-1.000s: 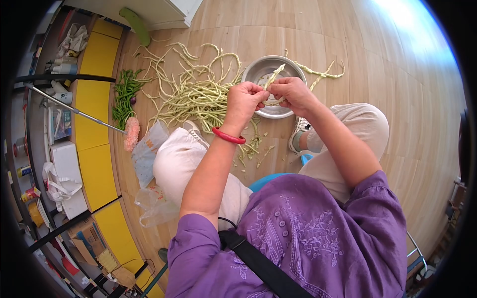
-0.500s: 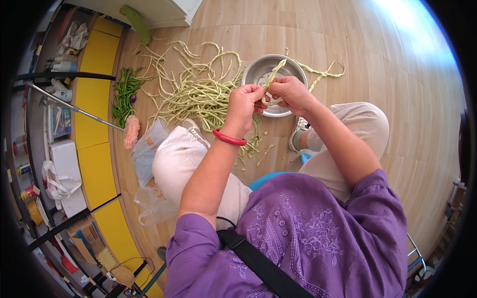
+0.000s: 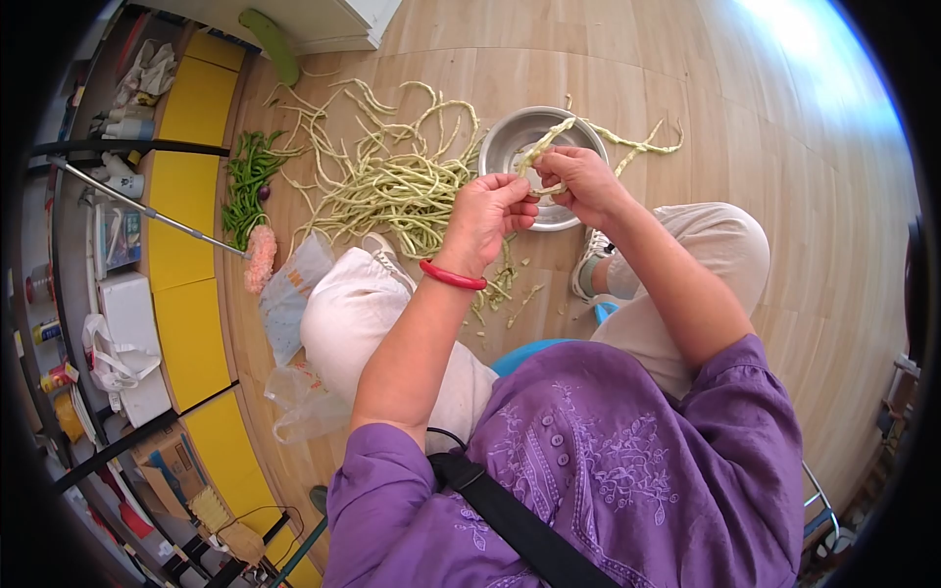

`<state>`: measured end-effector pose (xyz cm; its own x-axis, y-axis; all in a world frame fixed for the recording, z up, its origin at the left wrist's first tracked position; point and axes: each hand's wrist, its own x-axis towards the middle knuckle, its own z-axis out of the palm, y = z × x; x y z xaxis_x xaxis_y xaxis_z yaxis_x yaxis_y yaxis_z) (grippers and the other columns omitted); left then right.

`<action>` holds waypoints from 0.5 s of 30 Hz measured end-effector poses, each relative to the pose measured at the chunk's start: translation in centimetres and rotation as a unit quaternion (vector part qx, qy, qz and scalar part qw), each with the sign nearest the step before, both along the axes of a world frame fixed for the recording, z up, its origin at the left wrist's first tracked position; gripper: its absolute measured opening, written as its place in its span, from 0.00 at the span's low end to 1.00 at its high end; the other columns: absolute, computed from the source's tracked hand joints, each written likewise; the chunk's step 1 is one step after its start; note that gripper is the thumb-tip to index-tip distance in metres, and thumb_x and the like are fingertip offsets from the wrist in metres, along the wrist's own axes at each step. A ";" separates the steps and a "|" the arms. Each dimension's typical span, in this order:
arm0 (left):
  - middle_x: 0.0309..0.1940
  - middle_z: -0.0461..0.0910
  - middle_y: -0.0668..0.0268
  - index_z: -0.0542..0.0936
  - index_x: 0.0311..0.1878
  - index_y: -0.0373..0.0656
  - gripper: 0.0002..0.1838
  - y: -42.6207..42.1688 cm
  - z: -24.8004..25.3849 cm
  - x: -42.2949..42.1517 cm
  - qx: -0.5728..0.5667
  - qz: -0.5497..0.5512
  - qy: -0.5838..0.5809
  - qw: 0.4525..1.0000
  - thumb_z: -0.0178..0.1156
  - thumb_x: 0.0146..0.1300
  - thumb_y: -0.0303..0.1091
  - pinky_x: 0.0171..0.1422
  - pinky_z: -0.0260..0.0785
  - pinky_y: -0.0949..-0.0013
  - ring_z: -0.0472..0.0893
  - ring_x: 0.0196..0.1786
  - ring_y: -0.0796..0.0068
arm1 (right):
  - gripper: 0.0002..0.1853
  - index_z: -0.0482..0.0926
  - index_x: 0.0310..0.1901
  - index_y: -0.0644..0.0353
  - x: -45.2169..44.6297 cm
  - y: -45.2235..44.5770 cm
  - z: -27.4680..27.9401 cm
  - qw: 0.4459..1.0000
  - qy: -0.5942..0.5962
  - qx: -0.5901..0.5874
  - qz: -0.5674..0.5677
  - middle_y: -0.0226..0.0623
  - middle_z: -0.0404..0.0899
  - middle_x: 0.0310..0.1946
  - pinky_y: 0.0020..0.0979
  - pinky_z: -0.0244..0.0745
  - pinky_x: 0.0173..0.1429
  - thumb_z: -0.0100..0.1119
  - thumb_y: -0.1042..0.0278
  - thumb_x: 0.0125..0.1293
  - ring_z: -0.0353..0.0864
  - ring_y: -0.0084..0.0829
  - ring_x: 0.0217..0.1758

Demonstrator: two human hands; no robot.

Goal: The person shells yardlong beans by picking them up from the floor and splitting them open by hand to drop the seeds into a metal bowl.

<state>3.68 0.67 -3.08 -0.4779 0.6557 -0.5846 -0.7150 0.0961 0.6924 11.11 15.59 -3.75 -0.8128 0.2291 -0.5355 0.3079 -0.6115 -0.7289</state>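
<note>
Over the metal bowl (image 3: 502,147), my right hand (image 3: 586,186) grips a pale green long bean (image 3: 546,140), one end sticking up past the fingers. My left hand (image 3: 487,214), with a red bangle at its wrist, is closed in a pinch at the bean's lower piece, close beside the right fingers. A large heap of long beans (image 3: 392,201) lies on the floor left of the bowl. More long beans (image 3: 647,147) stretch out to its right. Small bean scraps (image 3: 500,284) are scattered below my left hand.
Green peppers (image 3: 245,191) lie left of the heap, near a long green gourd (image 3: 267,44). A pink duster (image 3: 260,260) on a metal pole and plastic bags (image 3: 294,294) are by my left knee. Shelves with yellow fronts (image 3: 186,230) line the left side.
My hands have moved slightly apart, and the left fingers have opened out a little from their tight grip. The upper end of the bean has tilted slightly right.
</note>
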 end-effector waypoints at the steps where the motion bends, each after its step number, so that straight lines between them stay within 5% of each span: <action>1: 0.29 0.79 0.64 0.76 0.38 0.38 0.06 -0.1 0.1 -0.1 -0.012 0.008 0.016 1.000 0.58 0.61 0.30 0.31 0.74 0.74 0.79 0.28 0.75 | 0.05 0.76 0.32 0.63 0.1 -0.1 0.1 1.000 -0.002 -0.007 0.005 0.24 0.67 0.22 0.18 0.53 0.20 0.53 0.71 0.59 0.60 0.13 0.19; 15: 0.29 0.79 0.64 0.76 0.39 0.36 0.07 0.2 0.4 -0.2 -0.020 0.033 0.094 0.995 0.60 0.58 0.26 0.30 0.74 0.77 0.79 0.27 0.77 | 0.06 0.78 0.33 0.61 0.6 -0.5 0.4 0.999 -0.041 -0.001 0.029 0.25 0.70 0.27 0.19 0.59 0.24 0.59 0.69 0.57 0.65 0.15 0.25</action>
